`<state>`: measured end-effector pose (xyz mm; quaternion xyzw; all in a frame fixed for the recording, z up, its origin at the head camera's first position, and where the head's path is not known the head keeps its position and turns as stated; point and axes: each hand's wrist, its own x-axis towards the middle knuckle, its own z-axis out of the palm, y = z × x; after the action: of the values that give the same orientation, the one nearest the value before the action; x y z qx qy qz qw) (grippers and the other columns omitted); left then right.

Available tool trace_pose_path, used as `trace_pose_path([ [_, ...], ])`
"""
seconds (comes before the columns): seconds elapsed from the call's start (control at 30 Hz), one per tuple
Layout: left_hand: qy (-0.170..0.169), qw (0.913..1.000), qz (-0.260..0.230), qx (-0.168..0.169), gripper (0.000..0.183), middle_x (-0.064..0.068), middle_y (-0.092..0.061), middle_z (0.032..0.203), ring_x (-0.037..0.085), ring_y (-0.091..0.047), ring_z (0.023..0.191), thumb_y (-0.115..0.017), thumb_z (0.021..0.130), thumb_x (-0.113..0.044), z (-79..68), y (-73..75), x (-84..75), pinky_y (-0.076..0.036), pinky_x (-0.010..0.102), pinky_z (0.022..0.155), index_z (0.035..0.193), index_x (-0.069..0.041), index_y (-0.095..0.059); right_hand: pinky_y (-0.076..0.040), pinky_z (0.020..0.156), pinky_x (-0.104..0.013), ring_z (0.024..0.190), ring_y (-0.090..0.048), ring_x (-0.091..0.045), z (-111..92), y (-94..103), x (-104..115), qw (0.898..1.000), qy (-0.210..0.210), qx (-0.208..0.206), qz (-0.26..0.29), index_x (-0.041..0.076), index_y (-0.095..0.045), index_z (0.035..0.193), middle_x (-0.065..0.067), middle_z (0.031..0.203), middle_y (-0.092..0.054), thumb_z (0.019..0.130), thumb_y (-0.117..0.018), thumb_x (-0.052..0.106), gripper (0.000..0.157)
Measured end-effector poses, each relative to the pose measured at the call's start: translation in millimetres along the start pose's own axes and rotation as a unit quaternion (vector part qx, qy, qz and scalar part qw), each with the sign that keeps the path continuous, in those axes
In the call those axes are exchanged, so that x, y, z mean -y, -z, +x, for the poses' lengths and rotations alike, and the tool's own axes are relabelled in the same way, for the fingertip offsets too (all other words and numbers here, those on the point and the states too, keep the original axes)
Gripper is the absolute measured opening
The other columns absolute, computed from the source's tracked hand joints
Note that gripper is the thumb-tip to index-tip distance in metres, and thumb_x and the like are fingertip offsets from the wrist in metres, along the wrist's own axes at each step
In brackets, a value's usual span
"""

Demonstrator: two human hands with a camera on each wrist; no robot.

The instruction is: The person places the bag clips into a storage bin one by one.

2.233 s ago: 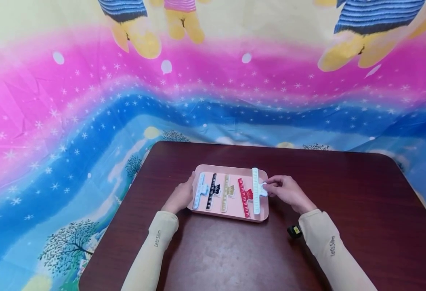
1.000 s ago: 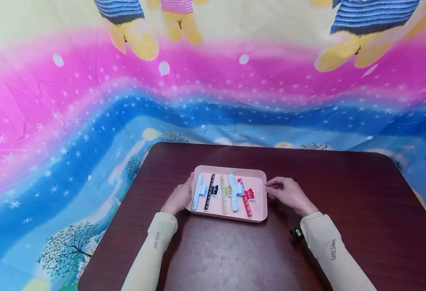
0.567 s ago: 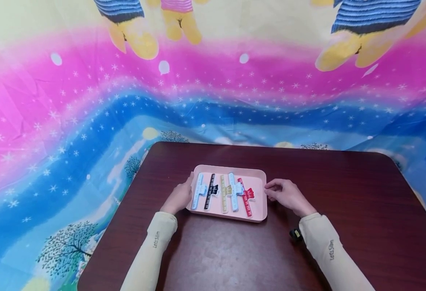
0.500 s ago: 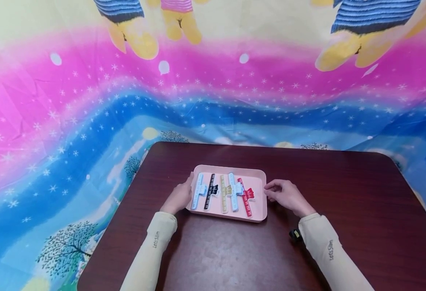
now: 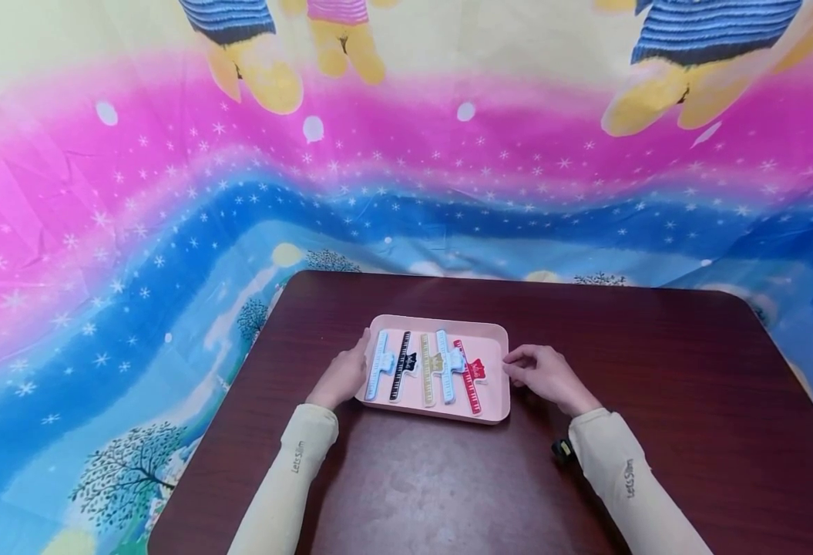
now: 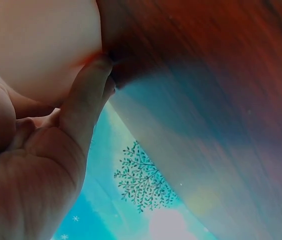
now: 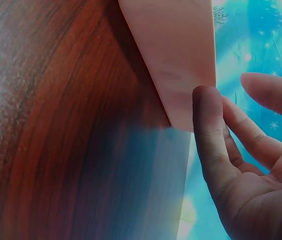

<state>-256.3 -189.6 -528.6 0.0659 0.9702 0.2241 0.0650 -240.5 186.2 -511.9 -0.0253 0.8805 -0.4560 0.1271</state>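
A pink tray (image 5: 495, 401) lies on the table, holding long piano-key music clips in a row. From left to right they are a light-blue clip (image 5: 378, 370), a black clip (image 5: 401, 370), a gold clip (image 5: 427, 378), a second pale-blue clip (image 5: 445, 378) and a red clip (image 5: 472, 389), which slants. My left hand (image 5: 342, 375) rests along the tray's left side; in the left wrist view its fingers touch the outer wall. At the right side is my right hand (image 5: 546, 376), with one fingertip against the wall in the right wrist view and the other fingers loosely bent, holding nothing.
The dark reddish-brown table (image 5: 434, 478) has rounded far corners. A colourful printed cloth (image 5: 406, 154) hangs close behind it. By my right wrist sits a small black device (image 5: 562, 449).
My right hand earlier held the pale-blue clip over the tray's right end. That clip now lies between the gold and red ones, released, while both hands stay at the tray's sides.
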Motion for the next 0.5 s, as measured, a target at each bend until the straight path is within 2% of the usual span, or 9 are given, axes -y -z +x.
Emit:
trace_pose_path([
  [0.1, -0.002, 0.9999, -0.014, 0.000, 0.059, 0.024, -0.052, 0.153, 0.037, -0.058, 0.134, -0.041, 0.109, -0.013, 1.8, -0.4, 0.1, -0.044, 0.051, 0.116, 0.165, -0.005, -0.023, -0.060, 0.072, -0.039, 0.086, -0.072, -0.027, -1, 2.3, -1, 1.000, 0.009, -0.013, 0.000, 0.000, -0.069, 0.124, -0.017, 0.105, -0.075, 0.100, -0.069, 0.018, 0.030],
  [0.3, -0.003, 0.9980, -0.061, -0.011, 0.061, 0.015, -0.033, 0.168, 0.033, -0.037, 0.153, -0.044, 0.111, -0.021, 2.4, 2.8, 4.5, -0.031, 0.051, 0.125, 0.166, -0.009, -0.020, -0.058, 0.071, -0.037, 0.089, -0.071, -0.031, -5, 14.2, 3, 0.997, 0.050, -0.056, -0.023, 0.001, -0.069, 0.124, -0.019, 0.105, -0.075, 0.100, -0.069, 0.016, 0.029],
  [0.4, -0.011, 0.9973, -0.065, -0.031, 0.067, 0.014, -0.030, 0.169, 0.033, -0.033, 0.155, -0.049, 0.110, -0.029, 1.6, 10.6, 7.7, -0.029, 0.051, 0.126, 0.167, -0.012, -0.016, -0.060, 0.079, -0.044, 0.092, -0.071, -0.032, -11, 25.9, 5, 0.988, 0.094, -0.106, -0.058, 0.002, -0.070, 0.124, -0.018, 0.107, -0.075, 0.100, -0.069, 0.016, 0.028],
  [0.5, -0.029, 0.9965, -0.052, -0.058, 0.073, 0.013, -0.030, 0.169, 0.035, -0.033, 0.155, -0.053, 0.109, -0.033, 0.4, 22.5, 11.5, -0.029, 0.053, 0.125, 0.168, -0.013, -0.014, -0.060, 0.084, -0.051, 0.093, -0.072, -0.032, -17, 40.3, 5, 0.972, 0.141, -0.159, -0.099, 0.003, -0.071, 0.123, -0.017, 0.106, -0.074, 0.100, -0.069, 0.015, 0.026],
])
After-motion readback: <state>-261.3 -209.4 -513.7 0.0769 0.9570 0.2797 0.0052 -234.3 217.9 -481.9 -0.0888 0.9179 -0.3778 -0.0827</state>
